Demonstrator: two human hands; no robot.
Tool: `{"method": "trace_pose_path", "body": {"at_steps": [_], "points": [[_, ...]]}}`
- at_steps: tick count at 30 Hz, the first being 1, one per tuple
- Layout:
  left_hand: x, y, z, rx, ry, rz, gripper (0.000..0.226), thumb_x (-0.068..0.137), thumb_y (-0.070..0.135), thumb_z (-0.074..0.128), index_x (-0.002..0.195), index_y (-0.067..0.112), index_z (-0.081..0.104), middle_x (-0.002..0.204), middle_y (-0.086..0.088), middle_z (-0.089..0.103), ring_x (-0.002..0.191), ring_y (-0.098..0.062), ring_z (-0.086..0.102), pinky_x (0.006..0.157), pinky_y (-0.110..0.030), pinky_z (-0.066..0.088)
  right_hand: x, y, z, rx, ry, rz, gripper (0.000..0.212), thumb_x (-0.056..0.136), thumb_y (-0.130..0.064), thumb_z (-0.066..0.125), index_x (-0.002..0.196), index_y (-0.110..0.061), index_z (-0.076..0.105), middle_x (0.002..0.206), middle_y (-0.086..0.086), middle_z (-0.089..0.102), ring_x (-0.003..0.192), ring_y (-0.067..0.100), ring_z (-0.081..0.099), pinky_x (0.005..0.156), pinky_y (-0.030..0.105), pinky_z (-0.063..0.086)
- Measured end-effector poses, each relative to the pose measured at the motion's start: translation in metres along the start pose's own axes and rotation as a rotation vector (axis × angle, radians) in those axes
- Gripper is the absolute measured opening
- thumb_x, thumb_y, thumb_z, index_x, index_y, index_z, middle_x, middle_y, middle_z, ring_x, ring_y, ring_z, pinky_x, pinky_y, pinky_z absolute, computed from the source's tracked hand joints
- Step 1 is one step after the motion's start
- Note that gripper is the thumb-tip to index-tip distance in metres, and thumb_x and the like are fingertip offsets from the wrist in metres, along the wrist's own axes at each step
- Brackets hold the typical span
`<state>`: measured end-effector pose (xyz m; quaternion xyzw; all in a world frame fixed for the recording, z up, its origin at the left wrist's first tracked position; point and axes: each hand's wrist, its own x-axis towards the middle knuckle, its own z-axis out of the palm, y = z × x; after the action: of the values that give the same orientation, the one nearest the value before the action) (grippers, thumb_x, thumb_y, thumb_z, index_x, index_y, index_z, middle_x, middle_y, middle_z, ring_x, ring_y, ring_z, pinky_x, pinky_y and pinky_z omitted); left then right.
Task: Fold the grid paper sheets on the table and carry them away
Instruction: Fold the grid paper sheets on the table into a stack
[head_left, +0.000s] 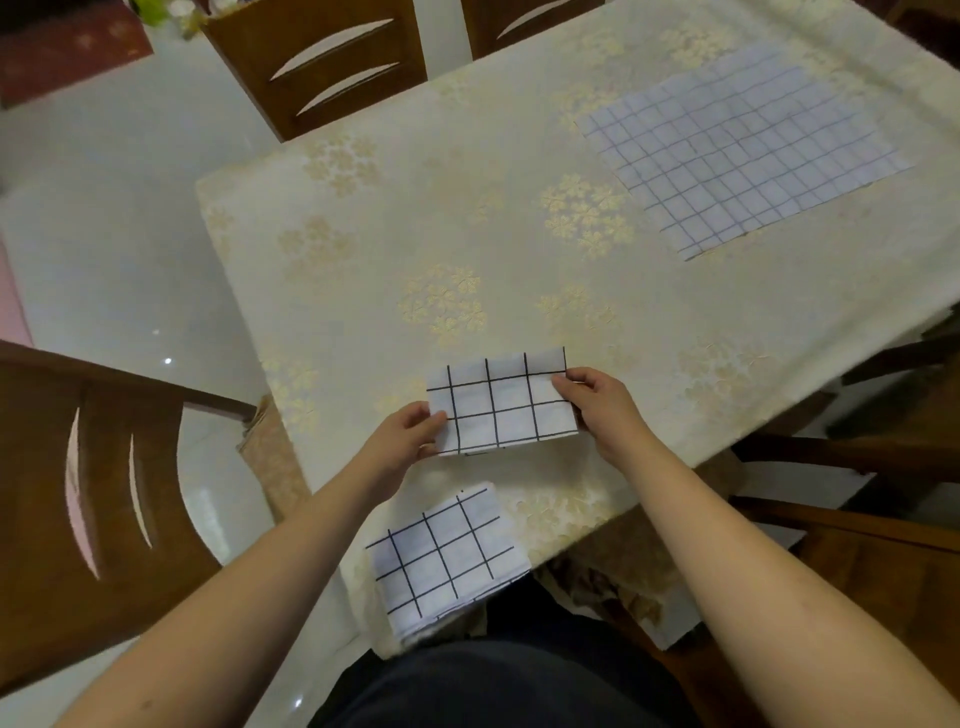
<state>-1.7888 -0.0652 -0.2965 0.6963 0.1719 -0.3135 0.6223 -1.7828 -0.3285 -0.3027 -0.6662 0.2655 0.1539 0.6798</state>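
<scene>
A folded white sheet with a black grid lies near the table's front edge. My left hand pinches its left edge and my right hand pinches its right edge. A second folded grid sheet rests at the table's near corner, close to my body and between my forearms. A large unfolded grid sheet lies flat at the far right of the table.
The table wears a cream cloth with gold flowers. Wooden chairs stand at the left, at the far side and at the right. Glossy white floor lies to the left.
</scene>
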Motion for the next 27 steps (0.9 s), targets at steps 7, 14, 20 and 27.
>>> {"method": "trace_pose_path", "body": {"at_steps": [7, 14, 20, 27], "points": [[-0.028, -0.014, -0.012, -0.023, 0.15, 0.091, 0.011, 0.094, 0.015, 0.062, 0.086, 0.012, 0.055, 0.076, -0.001, 0.049, 0.068, -0.008, 0.058, 0.067, -0.026, 0.05, -0.018, 0.008, 0.01, -0.046, -0.093, 0.0, 0.021, 0.089, -0.026, 0.068, 0.105, -0.013, 0.067, 0.087, 0.002, 0.068, 0.07, 0.013, 0.061, 0.059, 0.024, 0.047], [-0.062, -0.041, -0.026, -0.146, 0.227, 0.087, 0.025, 0.094, 0.016, 0.062, 0.117, 0.012, 0.051, 0.087, -0.01, 0.062, 0.076, -0.021, 0.059, 0.066, -0.033, 0.051, -0.054, 0.034, 0.028, -0.13, -0.167, 0.039, 0.028, 0.09, -0.012, 0.066, 0.117, -0.011, 0.059, 0.099, 0.007, 0.067, 0.082, 0.015, 0.063, 0.067, 0.023, 0.052], [-0.095, -0.082, -0.046, -0.021, 0.275, 0.075, 0.036, 0.091, 0.022, 0.067, 0.121, 0.021, 0.049, 0.098, -0.012, 0.068, 0.085, -0.023, 0.067, 0.067, -0.029, 0.055, -0.092, 0.059, 0.049, -0.188, -0.132, 0.034, 0.029, 0.09, -0.009, 0.064, 0.119, -0.008, 0.059, 0.105, 0.01, 0.068, 0.093, 0.022, 0.066, 0.08, 0.029, 0.056], [-0.121, -0.123, -0.045, -0.115, 0.249, 0.001, 0.023, 0.086, 0.009, 0.071, 0.104, 0.006, 0.057, 0.083, -0.011, 0.062, 0.08, -0.022, 0.062, 0.068, -0.03, 0.055, -0.118, 0.083, 0.055, -0.338, -0.058, 0.025, 0.027, 0.088, -0.01, 0.067, 0.114, -0.005, 0.065, 0.097, 0.007, 0.069, 0.087, 0.02, 0.065, 0.074, 0.025, 0.054]]}}
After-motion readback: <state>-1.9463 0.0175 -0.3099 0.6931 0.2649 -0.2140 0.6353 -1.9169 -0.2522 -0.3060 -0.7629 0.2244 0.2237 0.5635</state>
